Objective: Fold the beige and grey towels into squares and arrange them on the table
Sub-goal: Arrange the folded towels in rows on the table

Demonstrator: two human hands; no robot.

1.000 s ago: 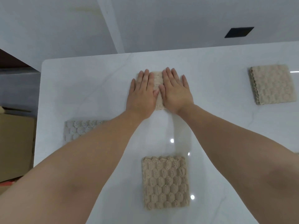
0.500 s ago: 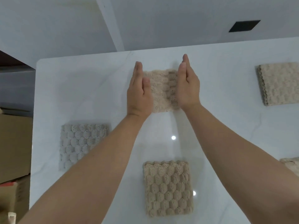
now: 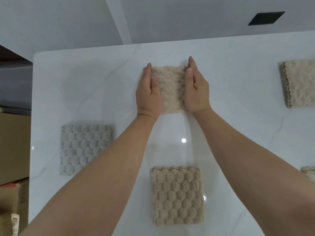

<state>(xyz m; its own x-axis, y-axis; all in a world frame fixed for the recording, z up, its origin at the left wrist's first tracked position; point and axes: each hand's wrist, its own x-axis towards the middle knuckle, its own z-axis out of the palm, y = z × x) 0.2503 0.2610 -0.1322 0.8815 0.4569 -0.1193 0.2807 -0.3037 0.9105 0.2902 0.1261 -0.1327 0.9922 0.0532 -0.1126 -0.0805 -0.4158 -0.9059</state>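
A folded beige towel (image 3: 171,89) lies at the far middle of the white table (image 3: 85,86). My left hand (image 3: 148,92) stands on edge against its left side, fingers straight. My right hand (image 3: 196,89) stands on edge against its right side, fingers straight too. Both press inward on the towel's sides. A second folded beige towel (image 3: 176,195) lies near me in the middle. A folded grey towel (image 3: 83,148) sits at the left. Another folded beige towel (image 3: 299,83) rests at the far right, and a corner of one more beige towel (image 3: 309,172) shows at the right edge.
The table's left edge and rounded far-left corner (image 3: 36,55) are in view. Cardboard boxes (image 3: 13,147) stand on the floor to the left. A white wall with a dark rectangular opening (image 3: 265,18) lies beyond the table.
My hands lay flat on top of the far towel; they turned onto their edges and moved apart to its left and right sides. The view shifted slightly.
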